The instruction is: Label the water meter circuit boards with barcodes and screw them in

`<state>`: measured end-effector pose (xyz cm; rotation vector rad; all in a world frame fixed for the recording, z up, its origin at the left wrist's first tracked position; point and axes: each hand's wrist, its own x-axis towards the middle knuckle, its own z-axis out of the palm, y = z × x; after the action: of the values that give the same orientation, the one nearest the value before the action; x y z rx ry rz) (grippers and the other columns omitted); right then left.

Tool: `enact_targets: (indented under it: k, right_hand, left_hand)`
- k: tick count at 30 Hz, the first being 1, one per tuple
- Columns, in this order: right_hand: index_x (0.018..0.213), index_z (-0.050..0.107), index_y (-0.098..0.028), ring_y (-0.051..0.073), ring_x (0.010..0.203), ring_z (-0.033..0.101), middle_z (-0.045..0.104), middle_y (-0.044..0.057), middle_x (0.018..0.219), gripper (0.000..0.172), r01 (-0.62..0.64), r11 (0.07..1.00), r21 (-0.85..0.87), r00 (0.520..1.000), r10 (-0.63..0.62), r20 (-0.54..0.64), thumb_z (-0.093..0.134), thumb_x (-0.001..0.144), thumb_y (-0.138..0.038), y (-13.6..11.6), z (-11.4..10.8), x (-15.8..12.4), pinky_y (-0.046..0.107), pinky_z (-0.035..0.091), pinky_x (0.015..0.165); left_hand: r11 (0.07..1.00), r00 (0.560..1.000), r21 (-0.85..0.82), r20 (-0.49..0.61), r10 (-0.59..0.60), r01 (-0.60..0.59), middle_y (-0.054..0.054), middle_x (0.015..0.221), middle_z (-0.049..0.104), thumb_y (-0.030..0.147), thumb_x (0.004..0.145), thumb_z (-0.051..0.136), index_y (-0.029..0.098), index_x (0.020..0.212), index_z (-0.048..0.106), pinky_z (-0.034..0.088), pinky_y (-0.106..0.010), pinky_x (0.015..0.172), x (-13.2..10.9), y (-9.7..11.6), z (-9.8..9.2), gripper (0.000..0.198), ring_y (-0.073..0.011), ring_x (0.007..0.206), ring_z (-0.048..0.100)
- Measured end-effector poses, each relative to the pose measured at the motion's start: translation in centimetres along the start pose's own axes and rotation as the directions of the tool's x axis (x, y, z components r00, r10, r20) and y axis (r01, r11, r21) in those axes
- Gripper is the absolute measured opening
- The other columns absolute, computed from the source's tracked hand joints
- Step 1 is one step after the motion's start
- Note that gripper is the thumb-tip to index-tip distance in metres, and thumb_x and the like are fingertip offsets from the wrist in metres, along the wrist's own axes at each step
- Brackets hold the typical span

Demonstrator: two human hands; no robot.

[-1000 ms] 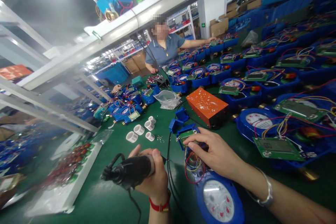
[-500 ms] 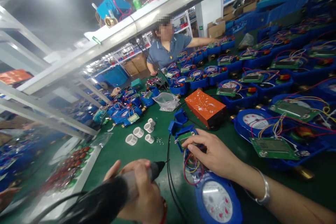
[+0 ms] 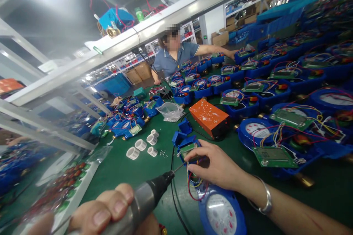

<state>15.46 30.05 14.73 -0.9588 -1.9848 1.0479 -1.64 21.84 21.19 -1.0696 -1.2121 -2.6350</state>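
My left hand (image 3: 110, 209) is closed around an electric screwdriver (image 3: 143, 198), whose thin bit points up and right. The bit's tip is close to the fingertips of my right hand (image 3: 212, 161). Those fingers curl over the lower edge of a green circuit board (image 3: 188, 148) in a small blue housing; whether a screw is between them I cannot make out. Coloured wires (image 3: 193, 183) hang below the board beside a blue water meter (image 3: 220, 211) with a white dial. Two small blue covers (image 3: 184, 127) lie just behind the housing.
An orange box (image 3: 209, 116) stands behind my right hand. Rows of blue meters (image 3: 256, 130) fill the right side. White label rolls (image 3: 132, 153), loose screws (image 3: 163, 153) and a plastic bag (image 3: 169, 111) lie on the green table. Across it, a co-worker (image 3: 173, 58) reaches toward meters.
My left hand has shifted down and left while the screwdriver bit now reaches the board. My right fingertips have moved to the board's lower edge. The co-worker's arm extends farther across.
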Motion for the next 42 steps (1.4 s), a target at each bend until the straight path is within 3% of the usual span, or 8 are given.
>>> enact_targets:
  k: [4, 14, 18, 25, 33, 37, 42]
  right_hand:
    - [0.086, 0.074, -0.026, 0.021, 0.090, 0.063, 0.068, 0.003, 0.087, 0.009, 0.012, 1.000, 0.013, 1.000, -0.012, -0.014, 0.067, 0.083, -0.030, 0.3, 0.0, 0.1, 0.044, 0.038, 0.102]
    - [0.075, 0.071, -0.022, 0.017, 0.079, 0.059, 0.063, 0.000, 0.078, 0.007, -0.012, 1.000, 0.024, 0.999, 0.013, -0.039, 0.074, 0.079, -0.027, 0.2, 0.1, 0.3, 0.037, 0.042, 0.088]
    - [0.075, 0.072, -0.022, 0.017, 0.079, 0.059, 0.060, 0.000, 0.078, 0.006, -0.022, 0.999, 0.026, 0.999, 0.023, -0.048, 0.076, 0.077, -0.026, 0.2, 0.2, 0.3, 0.030, 0.042, 0.073]
    - [0.074, 0.071, -0.022, 0.014, 0.075, 0.057, 0.056, -0.001, 0.079, 0.007, -0.006, 0.999, 0.041, 0.998, 0.009, -0.059, 0.078, 0.075, -0.021, 0.1, 0.2, 0.3, 0.025, 0.039, 0.067]
    - [0.078, 0.073, -0.023, 0.014, 0.075, 0.059, 0.058, -0.001, 0.081, 0.006, 0.008, 0.999, 0.037, 0.998, -0.006, -0.062, 0.078, 0.075, -0.023, 0.3, 0.3, 0.3, 0.025, 0.042, 0.066]
    - [0.094, 0.073, -0.026, 0.018, 0.082, 0.062, 0.065, 0.002, 0.088, 0.021, 0.024, 0.999, 0.033, 0.998, -0.022, -0.063, 0.079, 0.074, -0.030, 0.7, 0.4, 0.3, 0.032, 0.048, 0.078]
    - [0.098, 0.072, -0.027, 0.020, 0.089, 0.064, 0.071, 0.003, 0.093, 0.015, 0.056, 0.998, 0.019, 0.997, -0.055, -0.052, 0.065, 0.085, -0.028, 0.8, 0.1, 0.3, 0.041, 0.045, 0.092]
  left_hand:
    - [0.999, 0.997, -0.008, 0.062, -0.047, 0.047, 0.003, 0.061, 0.029, 0.046, 0.063, 0.078, 0.022, 0.056, 0.048, 0.032, -0.031, 0.045, -0.4, -0.1, 0.9, 0.038, -0.0112, 0.048, 0.026]
    - [0.999, 0.997, -0.039, 0.080, 0.006, -0.003, 0.004, 0.057, 0.026, 0.047, 0.062, 0.077, 0.022, 0.053, 0.045, 0.028, -0.030, 0.040, -0.3, -0.4, 0.9, 0.042, -0.0102, 0.044, 0.025]
    - [0.999, 0.995, 0.027, 0.102, -0.023, 0.021, 0.004, 0.058, 0.026, 0.051, 0.062, 0.076, 0.022, 0.053, 0.046, 0.031, -0.031, 0.042, -0.5, 0.1, 1.4, 0.043, -0.0114, 0.046, 0.028]
    - [0.999, 0.983, 0.044, 0.184, -0.023, 0.015, 0.004, 0.060, 0.030, 0.047, 0.068, 0.073, 0.022, 0.058, 0.050, 0.036, -0.029, 0.044, -0.9, 0.7, 1.8, 0.035, -0.0102, 0.047, 0.032]
    - [1.000, 0.981, 0.026, 0.193, -0.002, -0.003, 0.005, 0.060, 0.037, 0.034, 0.069, 0.074, 0.024, 0.062, 0.056, 0.038, -0.029, 0.047, -1.8, 1.4, 3.7, 0.022, -0.0098, 0.047, 0.034]
    - [0.999, 0.987, 0.024, 0.158, 0.021, -0.025, 0.004, 0.055, 0.034, 0.042, 0.065, 0.076, 0.023, 0.056, 0.053, 0.036, -0.031, 0.042, -1.3, 1.0, 2.6, 0.031, -0.0111, 0.045, 0.032]
    - [0.990, 0.983, 0.019, 0.123, 0.137, -0.140, 0.005, 0.055, 0.032, 0.044, 0.068, 0.075, 0.022, 0.055, 0.048, 0.032, -0.030, 0.038, -1.0, 0.2, 1.4, 0.037, -0.0109, 0.042, 0.030]
